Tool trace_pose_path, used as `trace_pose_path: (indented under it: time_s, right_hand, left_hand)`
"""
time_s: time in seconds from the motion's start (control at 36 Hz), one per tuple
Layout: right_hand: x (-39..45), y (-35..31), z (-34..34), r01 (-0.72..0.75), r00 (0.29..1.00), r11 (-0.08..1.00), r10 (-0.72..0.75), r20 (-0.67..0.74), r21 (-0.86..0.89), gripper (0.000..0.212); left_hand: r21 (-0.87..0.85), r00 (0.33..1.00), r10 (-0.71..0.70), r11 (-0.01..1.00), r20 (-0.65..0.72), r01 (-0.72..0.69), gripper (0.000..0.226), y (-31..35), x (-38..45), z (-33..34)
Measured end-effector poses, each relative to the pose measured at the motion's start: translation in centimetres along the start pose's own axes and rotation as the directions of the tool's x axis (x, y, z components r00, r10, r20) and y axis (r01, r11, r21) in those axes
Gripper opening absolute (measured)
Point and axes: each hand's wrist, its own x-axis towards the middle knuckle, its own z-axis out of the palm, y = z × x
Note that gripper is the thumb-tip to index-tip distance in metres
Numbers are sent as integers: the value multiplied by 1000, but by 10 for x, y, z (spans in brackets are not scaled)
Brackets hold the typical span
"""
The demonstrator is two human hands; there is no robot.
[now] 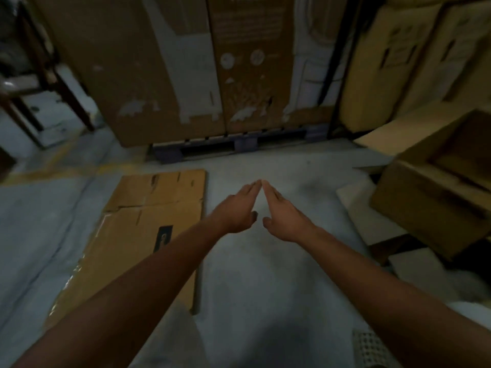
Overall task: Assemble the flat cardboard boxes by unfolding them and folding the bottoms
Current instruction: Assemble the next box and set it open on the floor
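Hands: two, both bare w/ bare forearms, stretched fwd over the pale grey concrete floor (265, 261). Left hand (237, 209) and right hand (284, 215) are flat, fingers straight and together, holding nothing; fingertips meet at a point so the two make a tent shape, thumbs hanging loose below and apart. Neither touches any cardboard.

Flat boxes: one clearly seen, a flattened brown corrugated cardboard box (138, 235), lying on the floor just left of the left forearm, which crosses over its near right corner. It's still collapsed, approx. rectangular, long side running away from the camera. Creases and flap slits show across the far end, a small black printed label sits near its right edge, and clear tape glints along the left edge. Surface looks worn, w/ dark scuffs at the far end.

Opened boxes: one brown cardboard box with raised flaps (435, 197) at right, well apart from the hands, top open and dark inside. Pale flat sheets lie under and beside it; count can't be told.

Background: two tall brown printed cartons (186, 62) side by side on a dark pallet (228, 147), w/ more tan cartons (414, 54) stacked at far right; exact no. unclear, blurred. White perforated item at bottom right edge, cut off.
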Motion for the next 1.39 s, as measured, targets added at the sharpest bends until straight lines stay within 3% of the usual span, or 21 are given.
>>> trace_pose_path:
  time_s: [0.19,0.33,0.58,0.72,0.81,0.89,1.0,1.06,1.14,1.25,1.39]
  right_hand:
    - [-96,45,-93,-101,980,993,111,-164,66,94]
    - [-158,86,-136,-155,954,983,174,-244,97,96]
    - [-253,166,-205,-305,795,917,393,-462,256,96]
    - [-310,190,-245,-476,738,862,499,-455,174,70]
    - [-345,209,-271,-591,602,803,501,-621,76,51]
    - [-383,234,-296,-762,460,647,494,-738,-41,49]
    - [-431,270,-319,-928,337,359,680,-651,-105,71]
    - [-450,289,-321,-946,290,321,784,-548,-42,78]
    - [-468,309,-310,-942,293,335,861,-415,28,58]
    - [-474,318,-300,-931,333,361,800,-498,-43,31]
    - [-479,304,-327,-911,386,397,721,-575,-112,17]
  left_hand:
    - [-204,987,131,968,-97,-148,87,159,7,-14]
    - [-416,989,69,902,-130,-118,63,264,37,-31]
    - [-537,969,242,812,-48,-229,69,420,74,-19]
    - [-643,937,350,714,-12,-275,58,476,88,-1]
    - [-740,922,381,640,69,-209,63,507,90,16]
    - [-777,905,407,608,126,-165,63,540,85,36]
    - [-810,897,394,582,199,-76,63,572,71,62]
    - [-804,895,385,592,224,-54,64,583,66,76]
    - [-810,890,381,586,250,-23,62,592,60,97]
    - [-847,890,269,492,368,202,57,601,57,124]
    - [-811,809,126,229,574,539,45,614,61,139]
